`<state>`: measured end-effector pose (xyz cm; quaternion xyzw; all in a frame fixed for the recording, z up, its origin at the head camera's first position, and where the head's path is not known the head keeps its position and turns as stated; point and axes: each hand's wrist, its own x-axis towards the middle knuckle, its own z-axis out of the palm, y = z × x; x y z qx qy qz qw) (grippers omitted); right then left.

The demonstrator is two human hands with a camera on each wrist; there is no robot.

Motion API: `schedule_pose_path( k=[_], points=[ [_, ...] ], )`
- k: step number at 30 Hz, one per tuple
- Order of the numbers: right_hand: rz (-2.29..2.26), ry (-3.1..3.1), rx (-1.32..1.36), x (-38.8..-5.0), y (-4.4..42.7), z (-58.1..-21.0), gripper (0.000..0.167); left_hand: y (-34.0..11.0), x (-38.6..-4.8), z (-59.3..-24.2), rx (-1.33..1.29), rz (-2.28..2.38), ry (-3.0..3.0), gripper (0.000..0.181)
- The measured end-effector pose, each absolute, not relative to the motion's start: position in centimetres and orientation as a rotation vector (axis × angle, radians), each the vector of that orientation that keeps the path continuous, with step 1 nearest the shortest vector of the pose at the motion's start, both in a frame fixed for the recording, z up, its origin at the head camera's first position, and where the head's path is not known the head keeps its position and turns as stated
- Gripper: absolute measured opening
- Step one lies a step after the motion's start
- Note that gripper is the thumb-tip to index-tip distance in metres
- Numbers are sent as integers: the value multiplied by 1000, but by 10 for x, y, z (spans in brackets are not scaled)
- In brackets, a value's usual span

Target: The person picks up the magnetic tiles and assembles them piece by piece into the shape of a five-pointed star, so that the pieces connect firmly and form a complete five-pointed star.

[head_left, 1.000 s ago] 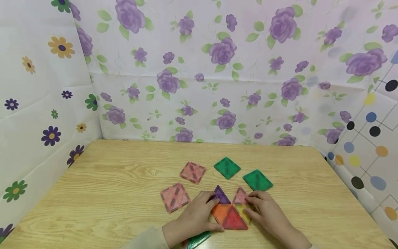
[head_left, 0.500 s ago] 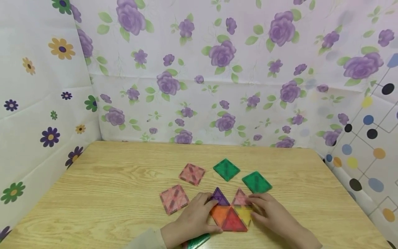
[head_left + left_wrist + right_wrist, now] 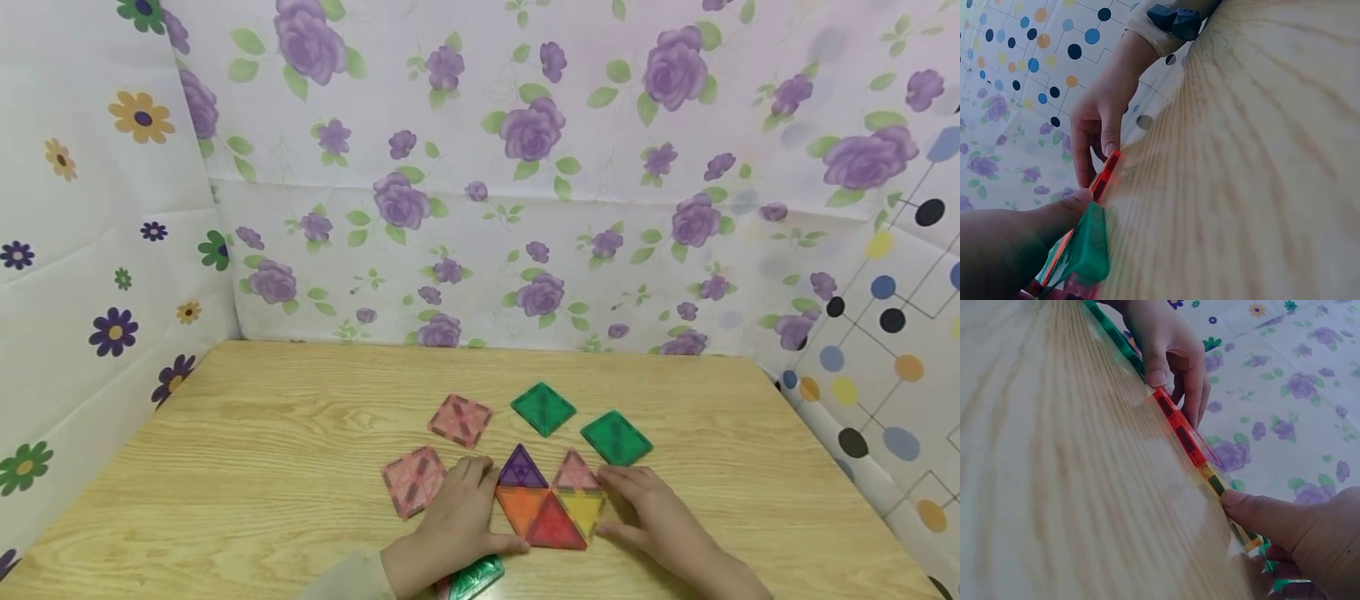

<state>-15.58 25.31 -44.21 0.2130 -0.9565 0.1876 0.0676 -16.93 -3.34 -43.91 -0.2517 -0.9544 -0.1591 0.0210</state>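
Left of the red plastic triangle [image 3: 557, 527], the loosely extended left hand [image 3: 456, 512] now fully bares the purple plastic triangle [image 3: 522, 470], likely aligning edges opposite the equally loose right hand [image 3: 662, 517].

Round one corner: purple tile [image 3: 522, 472] at 10 o'clock, orange tile [image 3: 521, 505] at 8, red tile [image 3: 557, 527] at 6, yellow tile [image 3: 583, 505] at 4, pink tile [image 3: 575, 475] at 2. All translucent triangles, flat, edge to edge. Orange, yellow point to 6, rest to 12.

Soft light falls evenly across the table [image 3: 262, 450]. From both wrists, everything looks dimmer and slightly blurred.
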Motion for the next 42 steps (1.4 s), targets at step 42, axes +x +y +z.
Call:
schedule_pose_path(
  k=[42],
  points=[
    [1639, -2866, 127, -152, 245, -429, 39, -34, -169, -439, -763, -878, -2927, 94]
  ],
)
